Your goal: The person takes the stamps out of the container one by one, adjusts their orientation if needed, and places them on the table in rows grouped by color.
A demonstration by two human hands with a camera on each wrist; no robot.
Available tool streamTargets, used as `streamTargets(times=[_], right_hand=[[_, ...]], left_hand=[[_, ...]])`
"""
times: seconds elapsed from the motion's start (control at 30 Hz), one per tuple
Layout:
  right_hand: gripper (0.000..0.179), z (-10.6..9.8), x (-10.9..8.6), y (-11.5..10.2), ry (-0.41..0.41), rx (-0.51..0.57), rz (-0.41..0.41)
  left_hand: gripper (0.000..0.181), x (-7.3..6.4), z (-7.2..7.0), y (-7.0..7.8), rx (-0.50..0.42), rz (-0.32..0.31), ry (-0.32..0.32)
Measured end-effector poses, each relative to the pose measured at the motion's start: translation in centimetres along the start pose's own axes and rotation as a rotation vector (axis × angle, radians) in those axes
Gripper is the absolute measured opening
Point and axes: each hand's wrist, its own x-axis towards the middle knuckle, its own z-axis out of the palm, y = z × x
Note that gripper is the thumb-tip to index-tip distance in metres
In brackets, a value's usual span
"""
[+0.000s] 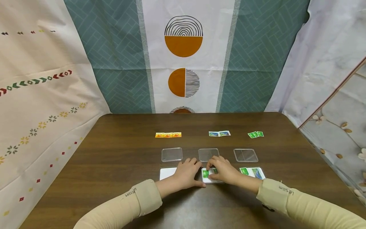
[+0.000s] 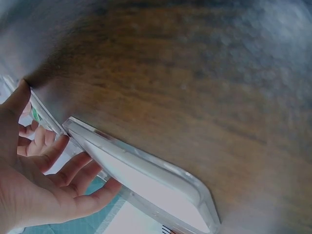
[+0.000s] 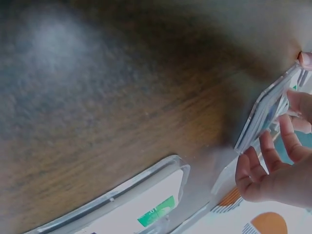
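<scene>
Clock positions are read from the middle white case point(image 1: 207, 181) in the head view, which lies flat on the brown table point(image 1: 125, 152) between the two hands. The left hand point(image 1: 186, 175), at nine o'clock, has its fingers spread and gently bent, gripping nothing; its thumb reaches the case's near left corner. The right hand point(image 1: 227, 171), at three o'clock, bends over the case, thumb and index finger close to a small green card point(image 1: 205, 174); whether they pinch anything cannot be told. Farther out at nine o'clock lies a plain white case point(image 1: 166, 173); at three o'clock, a white case with green and blue cards point(image 1: 251, 172). Clear covers lie at ten point(image 1: 172, 154), twelve point(image 1: 206, 154) and two o'clock point(image 1: 246, 155). Beyond them are orange cards point(image 1: 168, 135) between ten and eleven, blue cards point(image 1: 213, 134) near twelve, and loose green cards point(image 1: 253, 135) between one and two.
</scene>
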Motion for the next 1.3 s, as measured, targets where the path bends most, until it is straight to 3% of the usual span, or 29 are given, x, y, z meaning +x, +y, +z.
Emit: streamTargets(times=[0.23, 0.7, 1.07, 1.3], right_hand=[[0.026, 0.0, 0.2, -0.2, -0.028, 0.025, 0.016], [0.032, 0.3, 0.1, -0.3, 0.028, 0.037, 0.005], [0.024, 1.0, 0.0, -0.4, 0.081, 0.216, 0.019], [0.020, 0.9, 0.0, -0.5, 0.088, 0.262, 0.044]], left_hand=[[0.072, 0.0, 0.0, 0.1, 0.000, 0.002, 0.003], [0.071, 0.0, 0.0, 0.1, 0.000, -0.003, 0.006], [0.071, -0.1, 0.1, 0.0, 0.003, -0.001, 0.015], [0.072, -0.1, 0.0, 0.1, 0.002, 0.002, 0.016]])
